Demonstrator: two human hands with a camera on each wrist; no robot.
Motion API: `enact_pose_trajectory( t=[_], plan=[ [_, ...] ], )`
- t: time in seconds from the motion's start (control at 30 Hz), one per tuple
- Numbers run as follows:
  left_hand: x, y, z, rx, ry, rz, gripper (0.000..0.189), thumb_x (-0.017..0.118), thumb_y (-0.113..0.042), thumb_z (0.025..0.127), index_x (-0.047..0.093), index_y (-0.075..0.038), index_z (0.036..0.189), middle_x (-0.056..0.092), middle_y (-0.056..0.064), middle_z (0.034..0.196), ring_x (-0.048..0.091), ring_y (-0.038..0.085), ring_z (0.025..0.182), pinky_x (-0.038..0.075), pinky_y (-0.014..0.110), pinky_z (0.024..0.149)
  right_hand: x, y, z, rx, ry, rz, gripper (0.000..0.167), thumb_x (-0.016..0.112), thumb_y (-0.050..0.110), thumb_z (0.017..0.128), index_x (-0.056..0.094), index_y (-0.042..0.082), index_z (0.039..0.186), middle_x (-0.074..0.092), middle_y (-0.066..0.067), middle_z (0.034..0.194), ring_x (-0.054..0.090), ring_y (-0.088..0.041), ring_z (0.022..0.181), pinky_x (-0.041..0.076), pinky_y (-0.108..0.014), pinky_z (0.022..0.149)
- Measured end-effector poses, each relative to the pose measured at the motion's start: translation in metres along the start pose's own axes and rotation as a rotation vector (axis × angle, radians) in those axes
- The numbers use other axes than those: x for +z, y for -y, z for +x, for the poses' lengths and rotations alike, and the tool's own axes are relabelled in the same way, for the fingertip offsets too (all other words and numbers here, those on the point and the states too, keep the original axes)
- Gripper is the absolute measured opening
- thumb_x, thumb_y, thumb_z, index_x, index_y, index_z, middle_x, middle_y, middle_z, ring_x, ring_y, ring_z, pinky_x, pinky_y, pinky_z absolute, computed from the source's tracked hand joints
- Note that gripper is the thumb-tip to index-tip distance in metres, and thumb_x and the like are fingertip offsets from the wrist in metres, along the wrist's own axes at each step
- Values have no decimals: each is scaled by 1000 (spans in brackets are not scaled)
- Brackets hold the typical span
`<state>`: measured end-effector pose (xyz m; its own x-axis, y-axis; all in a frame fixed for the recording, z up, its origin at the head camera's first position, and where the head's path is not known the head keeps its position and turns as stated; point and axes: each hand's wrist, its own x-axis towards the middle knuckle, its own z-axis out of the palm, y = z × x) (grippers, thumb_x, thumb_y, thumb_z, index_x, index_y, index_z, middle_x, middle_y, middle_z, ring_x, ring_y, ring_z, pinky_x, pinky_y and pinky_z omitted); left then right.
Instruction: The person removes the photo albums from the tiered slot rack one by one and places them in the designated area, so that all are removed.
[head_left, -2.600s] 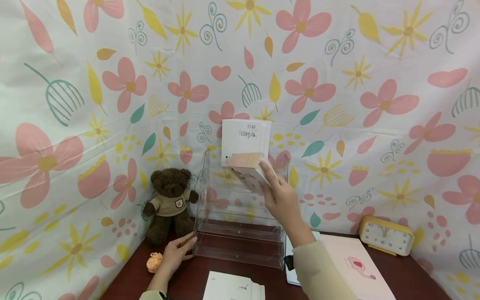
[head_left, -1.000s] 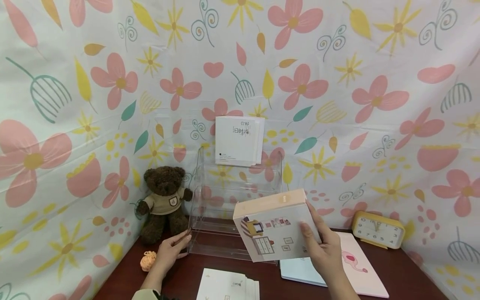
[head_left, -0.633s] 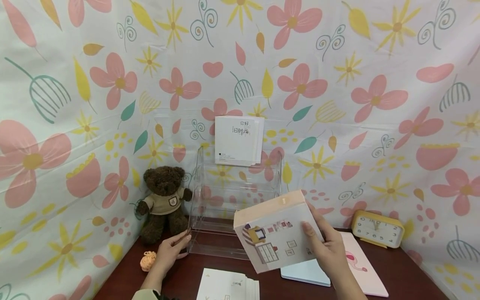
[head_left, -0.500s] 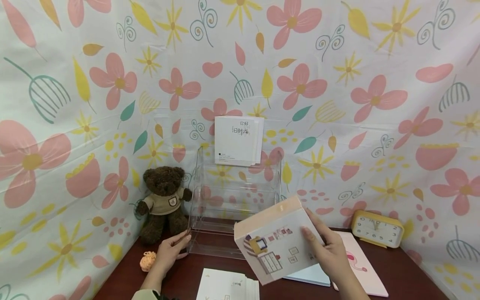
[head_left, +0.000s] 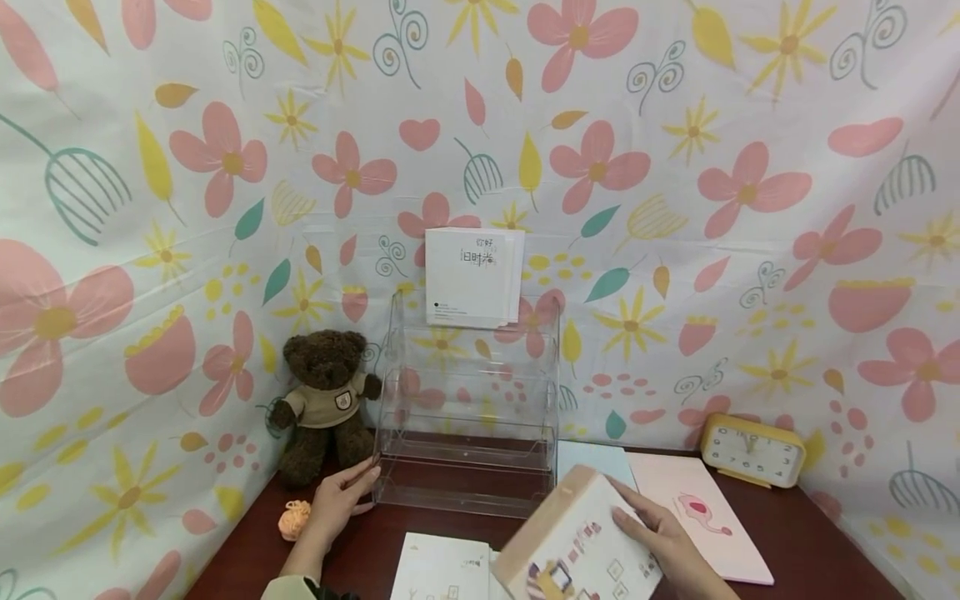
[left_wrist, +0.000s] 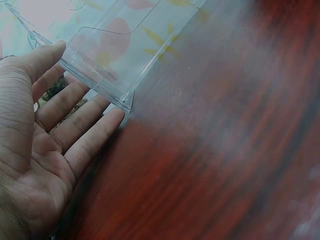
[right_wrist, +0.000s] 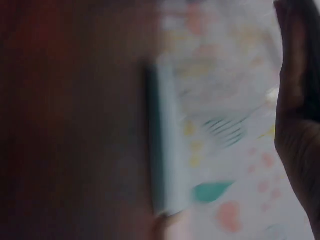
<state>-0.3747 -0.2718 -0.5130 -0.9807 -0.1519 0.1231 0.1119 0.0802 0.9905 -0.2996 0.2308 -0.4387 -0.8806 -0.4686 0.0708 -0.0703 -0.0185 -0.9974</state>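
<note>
My right hand (head_left: 660, 533) grips a thick illustrated box (head_left: 588, 542) with one peach side and drawn furniture on its white face. The box is tilted, low over the front of the table, and overlaps a white box (head_left: 442, 567) lying there. At the left, my left hand (head_left: 337, 500) touches the left side of a clear stepped display rack (head_left: 465, 500). In the left wrist view the hand's long fingers (left_wrist: 75, 110) lie fairly straight, tips at the rack's edge. A white box with black characters (head_left: 472, 279) stands on the rack's top tier. The right wrist view is blurred.
A brown teddy bear (head_left: 326, 400) and a peach yarn ball (head_left: 294, 518) are at the left. Right of the rack lie a light blue notebook (head_left: 596, 457) and a pink one with an elephant (head_left: 697, 508). A yellow clock (head_left: 753, 450) stands at the back right, before flowered cloth.
My right hand has brought the illustrated box from in front of the rack's top tier down to the table's front, turning its drawn face upward. The left hand stays at the rack's side.
</note>
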Motion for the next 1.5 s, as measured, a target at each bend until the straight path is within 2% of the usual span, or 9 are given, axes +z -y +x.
enact_pose_trajectory(
  t=[0.1,0.2,0.3,0.43,0.6,0.7,0.83,1.1,1.5],
  plan=[
    [0,1,-1,0,-8,6,66,76,-49,87,62,-13,141,57,17,141,63,34,119,63,42,82,-18,-20,3,56,122,95,38,41,19,111,61,42,133,72,-12,116,73,-26,95,62,-39,80],
    [0,1,-1,-4,-5,9,67,76,-49,87,61,-13,141,57,18,142,63,34,120,63,42,82,-27,-34,5,68,181,108,32,42,15,110,62,27,133,72,-15,114,74,-27,94,62,-37,78],
    [0,0,-1,4,-1,14,67,75,-50,87,61,-13,141,56,18,142,62,34,120,63,43,83,-30,-44,7,63,215,86,30,45,13,109,62,19,133,72,-16,113,74,-27,94,62,-36,77],
    [-1,-1,-3,16,4,19,68,75,-51,87,60,-13,142,56,17,143,61,35,122,62,43,83,-27,-54,10,76,198,44,29,50,12,107,65,12,132,73,-15,111,74,-24,92,63,-33,77],
    [-3,-2,-4,3,1,11,68,75,-50,88,59,-13,143,56,15,143,60,35,124,62,43,84,-20,-60,13,112,94,-51,33,60,18,103,67,-1,129,75,-14,104,74,-20,85,63,-28,72],
    [-4,-3,-4,-9,-6,13,68,75,-50,87,59,-13,143,55,17,143,60,36,124,62,43,84,-16,-63,15,127,25,-97,36,64,23,101,68,-3,125,75,-14,100,74,-21,81,63,-28,70],
    [-4,-3,-4,-7,2,16,68,75,-50,88,59,-13,143,55,19,143,59,36,124,62,43,84,-16,-66,16,138,-8,-74,35,65,22,100,68,-3,123,74,-14,102,74,-24,83,64,-34,71],
    [-2,-2,-3,-1,4,25,70,75,-52,87,60,-13,143,54,20,144,60,36,124,62,42,84,-21,-71,15,105,76,29,31,60,14,102,65,-3,128,71,-16,111,73,-28,95,63,-40,80],
    [-2,-1,-3,4,2,29,71,75,-54,85,60,-14,142,55,21,143,60,36,124,62,42,84,-19,-71,14,122,101,7,34,61,15,102,64,-5,129,71,-14,111,72,-25,96,63,-39,79]
  ],
)
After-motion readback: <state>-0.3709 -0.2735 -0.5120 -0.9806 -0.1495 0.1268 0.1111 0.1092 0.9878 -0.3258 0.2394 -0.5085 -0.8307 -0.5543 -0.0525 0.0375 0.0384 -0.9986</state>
